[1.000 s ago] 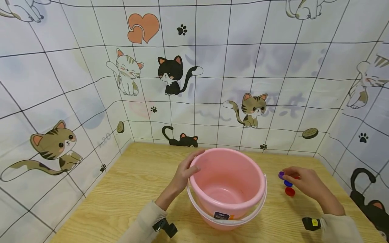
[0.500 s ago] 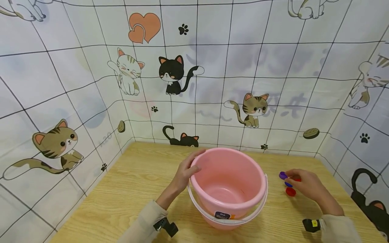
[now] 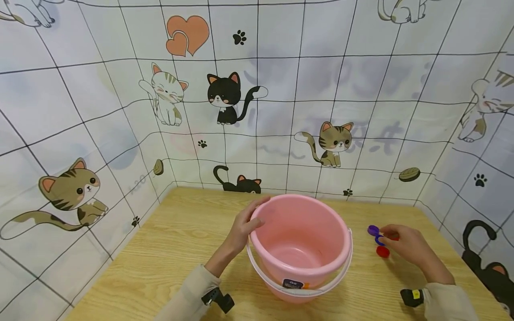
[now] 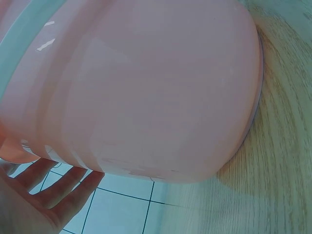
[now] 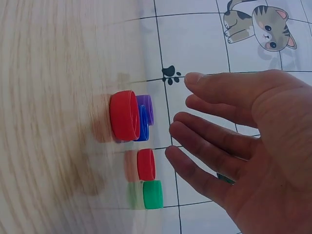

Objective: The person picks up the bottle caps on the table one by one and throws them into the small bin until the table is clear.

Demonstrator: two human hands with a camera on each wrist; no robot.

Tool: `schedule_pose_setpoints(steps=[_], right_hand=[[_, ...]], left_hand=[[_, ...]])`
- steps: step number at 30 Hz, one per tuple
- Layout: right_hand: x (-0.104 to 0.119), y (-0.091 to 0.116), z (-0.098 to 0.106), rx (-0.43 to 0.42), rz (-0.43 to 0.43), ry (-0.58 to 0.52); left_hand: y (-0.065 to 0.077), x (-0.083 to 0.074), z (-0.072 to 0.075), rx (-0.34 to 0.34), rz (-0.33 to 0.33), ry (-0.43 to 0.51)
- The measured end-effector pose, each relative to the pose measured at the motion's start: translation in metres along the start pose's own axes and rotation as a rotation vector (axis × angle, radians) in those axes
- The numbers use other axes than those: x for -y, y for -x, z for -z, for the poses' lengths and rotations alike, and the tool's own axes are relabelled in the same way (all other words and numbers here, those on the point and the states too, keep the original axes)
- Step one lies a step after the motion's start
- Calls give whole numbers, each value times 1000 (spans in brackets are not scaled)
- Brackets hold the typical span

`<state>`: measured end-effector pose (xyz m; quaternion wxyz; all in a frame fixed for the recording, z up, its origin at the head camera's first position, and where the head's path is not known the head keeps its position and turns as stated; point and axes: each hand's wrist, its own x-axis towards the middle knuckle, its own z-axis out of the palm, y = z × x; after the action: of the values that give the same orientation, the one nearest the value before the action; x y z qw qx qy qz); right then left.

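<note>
A pink plastic bucket [image 3: 301, 232] stands upright on the wooden table. My left hand [image 3: 245, 227] grips its left rim, thumb over the inside and fingers along the outer wall. To the bucket's right, my right hand [image 3: 405, 243] hovers just over several small plastic caps, its fingers loosely bent and holding nothing. Nearest the fingertips are a purple cap [image 3: 373, 230] and a blue cap [image 3: 379, 240]. A red cap [image 3: 383, 252] lies in front of them. In the right wrist view another red cap [image 5: 146, 164] and a green cap [image 5: 153, 194] show; the hand hides the green one from the head view.
The bucket's white handle [image 3: 297, 293] hangs down at its front. A wooden table [image 3: 168, 249] extends to the left. Cloth walls printed with cats [image 3: 225, 98] enclose the table at the back and both sides.
The fingertips of my right hand have shifted slightly right, away from the purple cap, and more of the blue cap's hollow shows. My left hand and the bucket stay put.
</note>
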<state>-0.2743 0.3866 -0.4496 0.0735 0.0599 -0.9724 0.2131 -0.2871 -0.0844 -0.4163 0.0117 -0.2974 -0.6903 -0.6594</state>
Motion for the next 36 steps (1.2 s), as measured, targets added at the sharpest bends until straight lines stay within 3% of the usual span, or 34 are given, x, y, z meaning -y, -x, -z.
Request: schedule_pose_setpoints(steps=[10, 36], right_hand=[[-10, 1, -2, 61, -85, -5], [-19, 3, -14, 79, -51, 9]], left_hand=[[0, 1, 1, 1, -7, -5], [0, 1, 2, 4, -21, -21]])
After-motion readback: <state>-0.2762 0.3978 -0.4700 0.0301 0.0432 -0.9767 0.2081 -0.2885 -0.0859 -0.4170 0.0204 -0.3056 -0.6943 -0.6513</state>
